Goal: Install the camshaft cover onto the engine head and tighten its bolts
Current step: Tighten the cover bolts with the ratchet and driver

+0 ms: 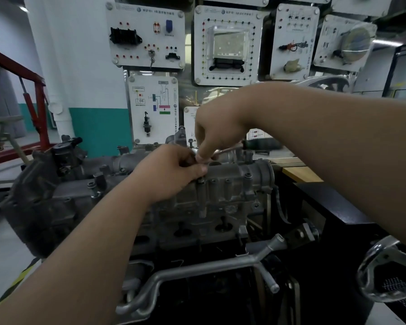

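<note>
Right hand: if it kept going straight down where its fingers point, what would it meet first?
Likely the grey cast-metal camshaft cover, right below the right hand, close beside the left hand. Depth is unclear, so the chrome ratchet may come first.

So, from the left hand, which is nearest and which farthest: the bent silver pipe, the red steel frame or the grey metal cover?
1. Grey metal camshaft cover: right under the left hand, which rests on it.
2. Bent silver metal pipe: lower down, at the engine's near side.
3. Red steel frame: far off to the left, behind.
</note>
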### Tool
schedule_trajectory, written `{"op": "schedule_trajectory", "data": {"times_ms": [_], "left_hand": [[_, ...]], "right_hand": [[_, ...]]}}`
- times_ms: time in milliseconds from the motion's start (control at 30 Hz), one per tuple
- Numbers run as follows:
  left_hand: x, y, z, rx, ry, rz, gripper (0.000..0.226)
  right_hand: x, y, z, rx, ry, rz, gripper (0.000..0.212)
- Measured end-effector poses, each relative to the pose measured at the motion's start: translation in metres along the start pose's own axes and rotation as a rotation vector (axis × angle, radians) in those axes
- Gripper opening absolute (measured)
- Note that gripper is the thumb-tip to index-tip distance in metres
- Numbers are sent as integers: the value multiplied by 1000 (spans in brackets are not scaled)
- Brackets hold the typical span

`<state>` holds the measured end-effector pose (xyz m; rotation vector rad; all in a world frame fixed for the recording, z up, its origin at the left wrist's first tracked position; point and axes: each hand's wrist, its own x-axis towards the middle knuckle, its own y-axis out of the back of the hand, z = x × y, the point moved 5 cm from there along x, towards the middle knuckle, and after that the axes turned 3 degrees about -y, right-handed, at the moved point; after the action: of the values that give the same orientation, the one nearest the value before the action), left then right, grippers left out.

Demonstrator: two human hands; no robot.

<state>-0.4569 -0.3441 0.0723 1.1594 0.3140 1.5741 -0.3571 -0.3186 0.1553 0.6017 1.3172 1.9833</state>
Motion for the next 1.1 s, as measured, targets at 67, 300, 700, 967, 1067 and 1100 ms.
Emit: {"op": "schedule_trajectory", "data": {"times_ms": [67,300,700,967,1067,1100], "left_hand": [[1,-1,3,28,16,20,21],[2,1,4,54,25,57,23],[8,-1,4,145,85,63,15],[-1,-1,1,47,-5,57,25],[0,-1,0,93,-6,47,22],[0,-2,0,101,8,52,22]], "right_hand": [[0,-8,2,129,-49,-29,46],[4,0,-9,133,-39,-17,46],[-2,-12,-8,259,-36,-129,41],[5,4,-6,2,22,36,47],[6,0,-3,32,19,7,43],[7,-1,-2,70,5,-7,39]]}}
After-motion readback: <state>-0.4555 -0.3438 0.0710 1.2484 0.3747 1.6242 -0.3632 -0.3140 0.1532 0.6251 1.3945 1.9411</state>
